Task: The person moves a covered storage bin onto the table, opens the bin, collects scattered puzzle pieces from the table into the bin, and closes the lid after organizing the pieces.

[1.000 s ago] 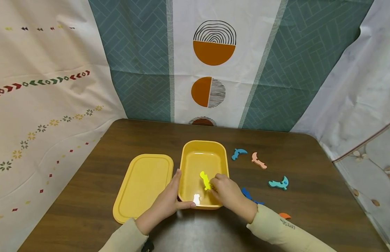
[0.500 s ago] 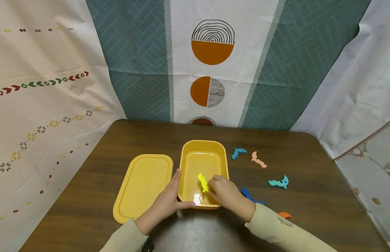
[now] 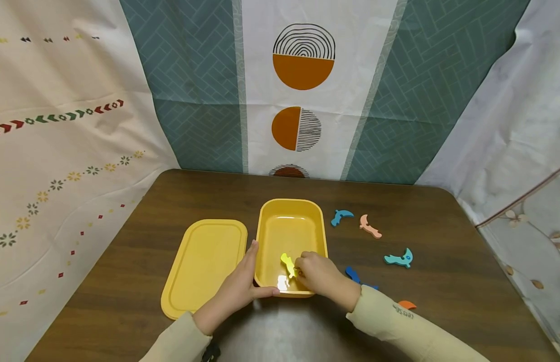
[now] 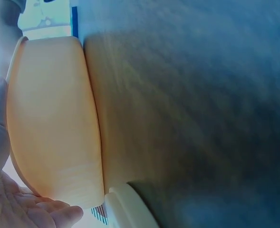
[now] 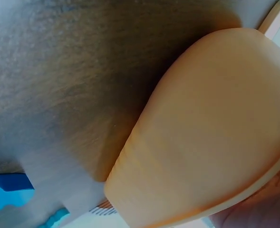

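A bright yellow piece [image 3: 287, 263] is inside the yellow box [image 3: 290, 207], pinched by my right grip [image 3: 319, 274]. My left grip [image 3: 238, 282], fingers extended, contacts the box's near-left corner. Left of the box: lid [image 3: 206, 264]. Right: pink piece [image 3: 368, 228], turquoise piece [image 3: 399, 260], on the tabletop [image 3: 465, 281].

From above, the head view looks forward and down across the worktop [image 3: 443, 311]; both wrist views, tipped sideways, closely face the yellow box [image 3: 289, 234] all share.

The left hand [image 4: 2, 194] touches the rim of the box [image 4: 56, 118]; beside it on the table [image 4: 192, 118] lies the lid [image 4: 128, 209].
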Available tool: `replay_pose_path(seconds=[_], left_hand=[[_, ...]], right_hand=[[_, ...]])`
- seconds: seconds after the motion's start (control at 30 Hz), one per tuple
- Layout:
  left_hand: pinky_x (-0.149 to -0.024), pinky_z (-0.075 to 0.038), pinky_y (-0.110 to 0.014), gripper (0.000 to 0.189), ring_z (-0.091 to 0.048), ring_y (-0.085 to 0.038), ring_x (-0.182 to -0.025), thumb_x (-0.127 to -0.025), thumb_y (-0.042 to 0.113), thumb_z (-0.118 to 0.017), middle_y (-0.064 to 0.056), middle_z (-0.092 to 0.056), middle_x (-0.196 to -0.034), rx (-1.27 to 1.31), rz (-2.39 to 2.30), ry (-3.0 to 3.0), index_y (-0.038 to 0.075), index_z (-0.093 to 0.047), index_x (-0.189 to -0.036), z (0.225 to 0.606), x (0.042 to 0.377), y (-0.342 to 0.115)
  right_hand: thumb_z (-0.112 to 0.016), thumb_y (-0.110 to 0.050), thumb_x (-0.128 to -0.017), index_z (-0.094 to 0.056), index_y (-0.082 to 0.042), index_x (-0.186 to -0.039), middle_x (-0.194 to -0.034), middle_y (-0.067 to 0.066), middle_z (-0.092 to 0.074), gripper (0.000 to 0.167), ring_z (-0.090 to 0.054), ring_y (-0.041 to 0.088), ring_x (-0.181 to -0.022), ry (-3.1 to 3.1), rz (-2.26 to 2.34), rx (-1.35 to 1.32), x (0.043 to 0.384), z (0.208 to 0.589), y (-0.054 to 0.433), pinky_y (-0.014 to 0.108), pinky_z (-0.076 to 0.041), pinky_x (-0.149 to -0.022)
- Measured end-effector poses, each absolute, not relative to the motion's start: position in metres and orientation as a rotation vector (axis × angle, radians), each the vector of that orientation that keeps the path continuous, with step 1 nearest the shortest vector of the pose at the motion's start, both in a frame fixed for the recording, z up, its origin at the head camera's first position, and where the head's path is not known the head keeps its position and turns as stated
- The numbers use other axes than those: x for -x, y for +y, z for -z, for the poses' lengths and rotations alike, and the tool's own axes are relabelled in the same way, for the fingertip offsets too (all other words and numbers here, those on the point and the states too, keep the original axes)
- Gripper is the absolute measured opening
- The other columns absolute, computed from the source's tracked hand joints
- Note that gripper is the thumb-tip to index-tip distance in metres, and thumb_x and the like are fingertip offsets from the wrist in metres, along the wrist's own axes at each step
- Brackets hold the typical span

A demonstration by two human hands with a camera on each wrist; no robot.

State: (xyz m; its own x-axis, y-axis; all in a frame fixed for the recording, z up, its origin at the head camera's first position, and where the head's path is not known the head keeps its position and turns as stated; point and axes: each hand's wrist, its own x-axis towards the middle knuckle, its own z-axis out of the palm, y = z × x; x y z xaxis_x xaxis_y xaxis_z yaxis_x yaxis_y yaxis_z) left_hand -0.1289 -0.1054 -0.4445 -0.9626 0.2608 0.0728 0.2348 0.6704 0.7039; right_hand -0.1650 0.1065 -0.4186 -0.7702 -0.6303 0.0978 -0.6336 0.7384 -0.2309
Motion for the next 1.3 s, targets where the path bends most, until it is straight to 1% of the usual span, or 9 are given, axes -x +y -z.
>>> replay_pose_path(seconds=[0.27, 0.43, 0.73, 0.97, 1.13, 1.3], left_hand=[[-0.108, -0.032, -0.053, 0.116, -0.025, -0.037, -0.141, -0.069, 0.042, -0.083, -0.023, -0.017, -0.156, -0.414, -1.200, 2.824, -0.004, -0.013, -0.150, 0.4423, 0.1288, -0.1060], [-0.109, -0.031, -0.052, 0.117, -0.024, -0.035, -0.142, -0.069, 0.042, -0.083, -0.021, -0.016, -0.157, -0.391, -1.212, 2.800, -0.003, -0.011, -0.151, 0.4416, 0.1282, -0.1057], [-0.109, -0.031, -0.052, 0.117, -0.025, -0.036, -0.141, -0.070, 0.041, -0.083, -0.023, -0.015, -0.156, -0.395, -1.219, 2.798, -0.002, -0.010, -0.151, 0.4430, 0.1277, -0.1067], [-0.109, -0.030, -0.052, 0.118, -0.024, -0.036, -0.142, -0.069, 0.042, -0.083, -0.023, -0.015, -0.156, -0.400, -1.227, 2.799, -0.003, -0.010, -0.151, 0.4445, 0.1286, -0.1072], [-0.108, -0.031, -0.052, 0.118, -0.024, -0.036, -0.142, -0.069, 0.042, -0.083, -0.022, -0.015, -0.156, -0.402, -1.232, 2.801, -0.003, -0.010, -0.151, 0.4440, 0.1285, -0.1070], [-0.108, -0.031, -0.052, 0.117, -0.024, -0.036, -0.141, -0.069, 0.040, -0.083, -0.023, -0.015, -0.156, -0.406, -1.244, 2.801, -0.003, -0.011, -0.151, 0.4441, 0.1278, -0.1061]], right_hand=[[-0.071, -0.007, -0.079, -0.065, -0.006, -0.074, -0.065, 0.002, -0.050, 0.008, -0.042, 0.012, -0.055, -3.041, -0.366, -1.038, 0.1676, 0.4183, 0.1021, 0.023, -0.036, -0.050], [-0.073, -0.008, -0.078, -0.066, -0.006, -0.074, -0.064, 0.001, -0.049, 0.009, -0.041, 0.012, -0.055, -3.075, -0.366, -1.037, 0.1681, 0.4180, 0.1009, 0.023, -0.036, -0.050], [-0.074, -0.009, -0.077, -0.061, -0.008, -0.069, -0.062, -0.002, -0.044, 0.015, -0.039, 0.011, -0.054, -3.088, -0.368, -1.056, 0.1687, 0.4188, 0.1009, 0.023, -0.032, -0.050], [-0.075, -0.010, -0.076, -0.061, -0.008, -0.069, -0.061, -0.002, -0.044, 0.016, -0.039, 0.011, -0.054, -3.095, -0.373, -1.047, 0.1682, 0.4183, 0.0994, 0.023, -0.032, -0.050], [-0.075, -0.009, -0.074, -0.060, -0.008, -0.068, -0.061, -0.002, -0.043, 0.017, -0.038, 0.011, -0.054, -3.080, -0.377, -1.045, 0.1681, 0.4193, 0.1002, 0.024, -0.031, -0.049], [-0.074, -0.008, -0.075, -0.059, -0.008, -0.067, -0.062, -0.002, -0.043, 0.018, -0.038, 0.011, -0.053, -3.076, -0.381, -1.034, 0.1678, 0.4200, 0.1010, 0.024, -0.030, -0.049]])
